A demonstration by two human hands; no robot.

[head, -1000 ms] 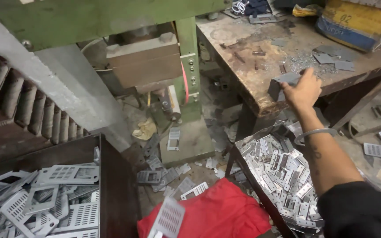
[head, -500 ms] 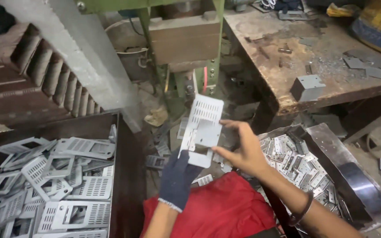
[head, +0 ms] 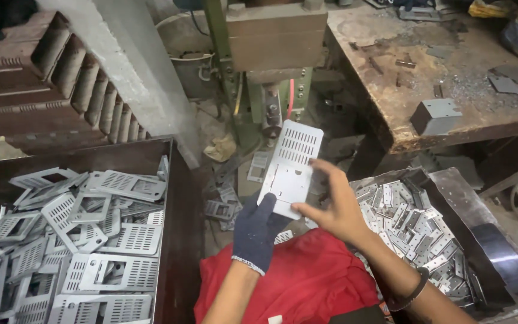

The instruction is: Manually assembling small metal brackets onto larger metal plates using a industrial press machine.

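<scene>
My left hand [head: 258,231], in a dark blue glove, grips the lower edge of a flat grey metal plate [head: 292,159] with slotted vents at its top. My bare right hand [head: 332,204] touches the plate's right side with fingers spread, a smaller flat piece lying against the plate under them. The plate is held upright over the floor, between a bin of vented plates [head: 91,240] on the left and a tray of small metal brackets [head: 418,222] on the right. A red cloth [head: 307,282] lies on my lap below the hands.
A green press machine [head: 265,66] stands straight ahead. A worn workbench [head: 427,66] at the right carries a small folded metal box [head: 436,115] and scraps. A grey slanted beam [head: 121,66] crosses the upper left. Loose plates litter the floor [head: 229,192].
My right hand left the folded box on the workbench and came down to the plate. My left hand raised the plate, and both hands now hold it a little higher.
</scene>
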